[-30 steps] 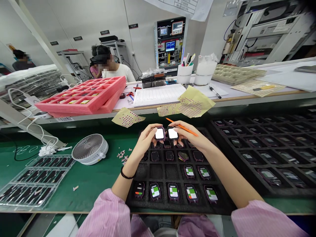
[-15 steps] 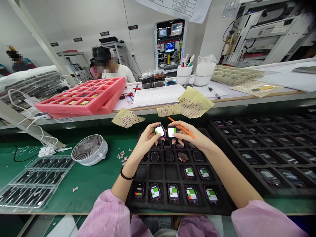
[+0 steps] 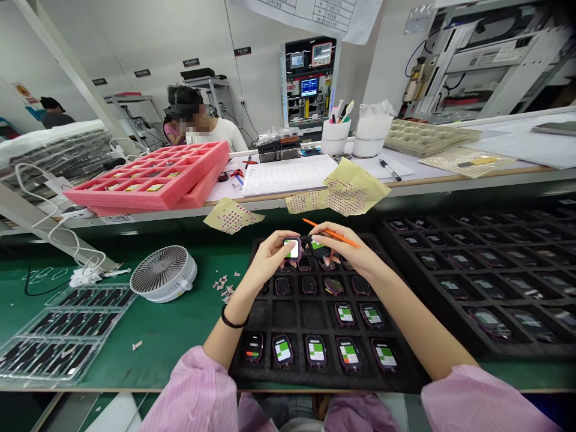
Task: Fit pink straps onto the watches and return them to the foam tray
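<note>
Gripping smartwatches point(image 3: 292, 248), foam tray point(image 3: 258, 318) below, desk fan point(image 3: 164, 273) beside

The watch labels point(image 3: 282, 350) are too small to read.

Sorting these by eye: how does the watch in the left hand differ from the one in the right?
The left-hand watch shows a mostly white face inside a purplish rim, while the right-hand watch shows a green patch and looks darker. The left-hand watch faces the camera more squarely; the right-hand watch tilts further away. Both are rounded-rectangle watches held above a black foam tray.
</note>
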`<control>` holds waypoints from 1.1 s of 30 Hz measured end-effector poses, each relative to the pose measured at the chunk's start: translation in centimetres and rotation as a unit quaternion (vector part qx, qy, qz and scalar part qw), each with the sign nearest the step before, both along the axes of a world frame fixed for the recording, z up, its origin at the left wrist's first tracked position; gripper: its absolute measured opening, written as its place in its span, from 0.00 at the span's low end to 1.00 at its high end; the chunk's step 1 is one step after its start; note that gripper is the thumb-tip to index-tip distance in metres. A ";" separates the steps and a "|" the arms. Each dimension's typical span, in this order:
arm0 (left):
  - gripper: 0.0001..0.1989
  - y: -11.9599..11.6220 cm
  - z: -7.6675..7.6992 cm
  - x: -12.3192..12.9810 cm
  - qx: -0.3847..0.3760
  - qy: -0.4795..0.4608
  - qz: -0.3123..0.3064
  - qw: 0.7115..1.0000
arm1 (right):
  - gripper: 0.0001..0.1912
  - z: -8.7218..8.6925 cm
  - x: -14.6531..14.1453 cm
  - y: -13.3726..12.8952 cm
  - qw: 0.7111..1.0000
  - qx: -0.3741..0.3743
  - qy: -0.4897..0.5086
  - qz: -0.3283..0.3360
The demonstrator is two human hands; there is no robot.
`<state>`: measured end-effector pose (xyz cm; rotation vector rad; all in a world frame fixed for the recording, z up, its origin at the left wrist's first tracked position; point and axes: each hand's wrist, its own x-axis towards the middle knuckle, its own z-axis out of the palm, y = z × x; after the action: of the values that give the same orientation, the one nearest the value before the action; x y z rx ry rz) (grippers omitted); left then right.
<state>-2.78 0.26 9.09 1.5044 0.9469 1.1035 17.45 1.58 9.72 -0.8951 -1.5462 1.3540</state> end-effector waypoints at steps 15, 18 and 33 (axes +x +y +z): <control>0.19 0.4 -0.3 0.3 -0.013 -0.017 0.032 0.999 | 0.17 0.1 0.2 0.1 0.999 0.014 -0.006 0.028; 0.18 0.5 -0.3 0.2 -0.026 -0.023 0.036 0.999 | 0.18 0.0 0.3 0.1 0.999 0.013 -0.010 0.045; 0.21 0.6 -0.2 -0.4 -0.034 -0.047 -0.009 0.998 | 0.13 -0.1 0.2 0.3 1.000 -0.007 0.023 0.010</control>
<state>-3.18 0.90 8.88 1.3914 0.8963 1.1088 17.66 1.91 9.64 -0.8527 -1.5163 1.3909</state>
